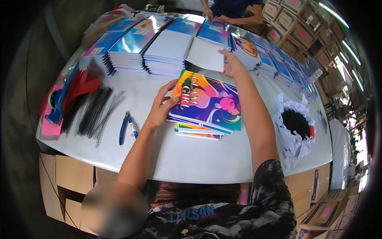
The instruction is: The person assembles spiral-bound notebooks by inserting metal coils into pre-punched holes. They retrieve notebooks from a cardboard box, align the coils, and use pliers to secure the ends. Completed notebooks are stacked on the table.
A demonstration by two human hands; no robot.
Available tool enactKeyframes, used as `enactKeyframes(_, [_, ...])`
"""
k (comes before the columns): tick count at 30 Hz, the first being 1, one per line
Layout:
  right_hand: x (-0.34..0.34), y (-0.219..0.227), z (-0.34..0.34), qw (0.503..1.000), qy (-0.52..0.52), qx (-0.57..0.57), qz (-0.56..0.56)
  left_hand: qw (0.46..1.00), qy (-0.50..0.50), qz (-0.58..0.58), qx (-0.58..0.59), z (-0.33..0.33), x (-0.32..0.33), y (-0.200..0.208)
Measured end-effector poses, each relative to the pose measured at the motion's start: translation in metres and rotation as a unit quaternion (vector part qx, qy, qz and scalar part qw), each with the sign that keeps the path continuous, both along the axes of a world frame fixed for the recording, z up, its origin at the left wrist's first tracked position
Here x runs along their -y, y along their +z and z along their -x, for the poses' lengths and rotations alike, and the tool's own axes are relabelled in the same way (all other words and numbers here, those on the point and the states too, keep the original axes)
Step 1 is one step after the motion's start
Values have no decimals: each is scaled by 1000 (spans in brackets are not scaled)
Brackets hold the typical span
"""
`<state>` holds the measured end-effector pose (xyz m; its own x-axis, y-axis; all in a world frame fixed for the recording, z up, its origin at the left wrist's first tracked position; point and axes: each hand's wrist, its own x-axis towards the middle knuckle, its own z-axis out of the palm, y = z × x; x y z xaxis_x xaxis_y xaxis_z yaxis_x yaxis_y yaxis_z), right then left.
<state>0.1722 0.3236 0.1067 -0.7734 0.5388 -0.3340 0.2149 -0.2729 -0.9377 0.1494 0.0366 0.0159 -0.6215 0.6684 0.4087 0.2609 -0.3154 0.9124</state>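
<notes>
A small stack of notebooks with colourful illustrated covers point(213, 99) lies in front of me on the white table. At its left edge my left hand point(161, 104) grips the upper notebook, the thumb on the cover. Farther off, my right hand point(230, 64) is closed on the right edge of a notebook with a blank white face point(205, 53). That notebook has a black spiral along its left side and lies tilted, just beyond the illustrated covers. My right fingertips are partly hidden beneath it. More notebooks point(197, 133) stick out under the near edge of the stack.
Tall piles of spiral notebooks point(167, 49) line the far side. Loose black spiral coils point(95, 111), blue-handled pliers point(123, 127) and a tape dispenser point(55, 105) lie left. Crumpled white paper with black scraps point(295, 122) sits right. Another person's hands point(217, 18) work beyond the piles.
</notes>
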Motion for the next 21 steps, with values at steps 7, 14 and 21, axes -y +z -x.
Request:
enactKeyframes(7, [67, 40, 35, 964, 85, -165, -188, 998, 2, -43, 44, -4, -3, -4])
enactKeyframes(14, [70, 26, 47, 756, 454, 27, -471, 999, 5, -50, 19, -2, -6, -6])
enactKeyframes(21, [29, 49, -81, 875, 180, -182, -411, 997, -3, -41, 64, -4, -2, -3])
